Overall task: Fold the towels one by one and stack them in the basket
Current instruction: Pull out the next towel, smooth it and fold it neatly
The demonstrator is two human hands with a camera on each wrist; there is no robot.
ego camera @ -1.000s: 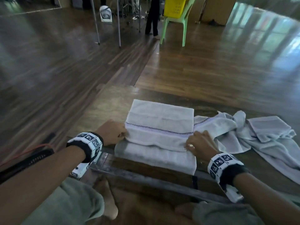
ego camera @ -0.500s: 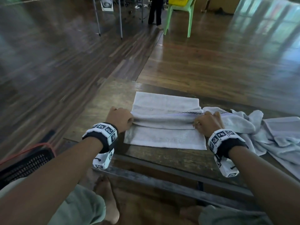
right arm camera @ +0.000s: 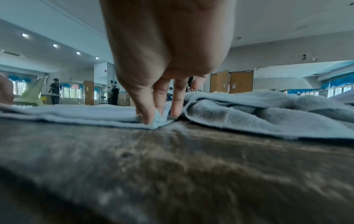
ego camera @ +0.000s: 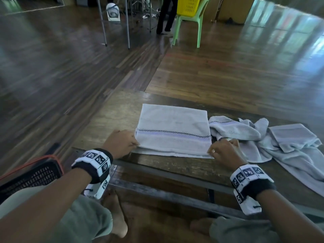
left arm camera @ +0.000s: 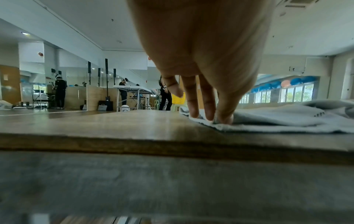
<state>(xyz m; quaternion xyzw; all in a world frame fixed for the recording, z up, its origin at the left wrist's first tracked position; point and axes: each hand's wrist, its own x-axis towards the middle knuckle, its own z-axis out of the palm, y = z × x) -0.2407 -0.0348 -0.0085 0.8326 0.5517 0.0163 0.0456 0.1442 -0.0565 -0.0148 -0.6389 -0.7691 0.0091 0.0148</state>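
A white towel (ego camera: 173, 127) with a checked stripe lies folded flat on the wooden table (ego camera: 112, 116). My left hand (ego camera: 135, 145) pinches its near-left corner, fingers (left arm camera: 208, 112) pointing down onto the cloth (left arm camera: 287, 119). My right hand (ego camera: 211, 152) pinches the near-right corner; in the right wrist view thumb and forefinger (right arm camera: 147, 112) squeeze a small peak of towel (right arm camera: 76, 113). A black mesh basket (ego camera: 35, 174) with an orange rim stands at the lower left, beside my knee.
A heap of unfolded white towels (ego camera: 284, 142) lies just right of the folded one, touching my right hand's side. The table's near edge (ego camera: 175, 174) runs just below my hands. Far off stand a green chair (ego camera: 189, 21) and a person (ego camera: 164, 14).
Both hands drew the towel's upper layer from the middle back to the near edge. The fold now lies flat with the stripe showing on top.
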